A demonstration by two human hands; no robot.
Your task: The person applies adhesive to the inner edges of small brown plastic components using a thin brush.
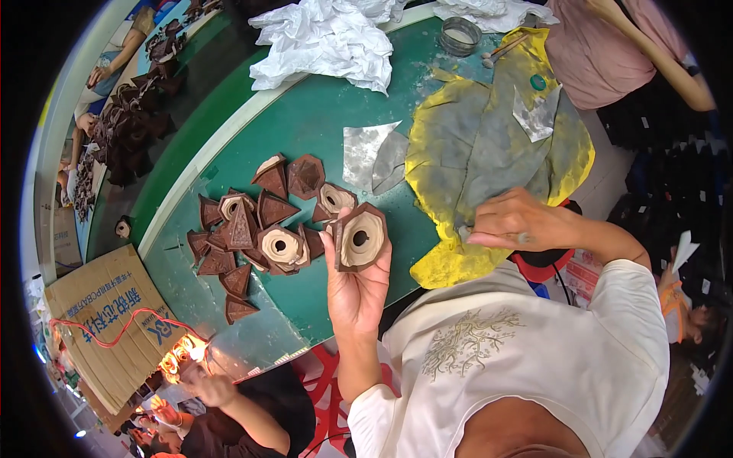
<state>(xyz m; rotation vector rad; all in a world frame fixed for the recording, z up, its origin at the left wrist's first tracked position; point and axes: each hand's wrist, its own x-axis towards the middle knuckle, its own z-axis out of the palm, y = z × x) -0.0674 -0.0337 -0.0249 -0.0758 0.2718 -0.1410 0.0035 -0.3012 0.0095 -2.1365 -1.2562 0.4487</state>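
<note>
My left hand (355, 286) holds up a brown clay piece (360, 237), angular outside with a pale hollow face and a dark round hole in its middle. My right hand (518, 221) rests on a yellow cloth (458, 145) that is smeared grey, its fingers pinched together on what looks like a small tool; the tip is hidden. A heap of similar brown clay pieces (259, 229), some cone-shaped and some with holes, lies on the green table (321, 122) just left of my left hand.
Crumpled white paper (324, 38) and a small round tin (460, 34) lie at the table's far side. Grey sandpaper scraps (374, 156) sit beside the cloth. Another person (611, 46) stands at the top right. A cardboard box (114, 320) and more dark pieces (130, 130) lie left.
</note>
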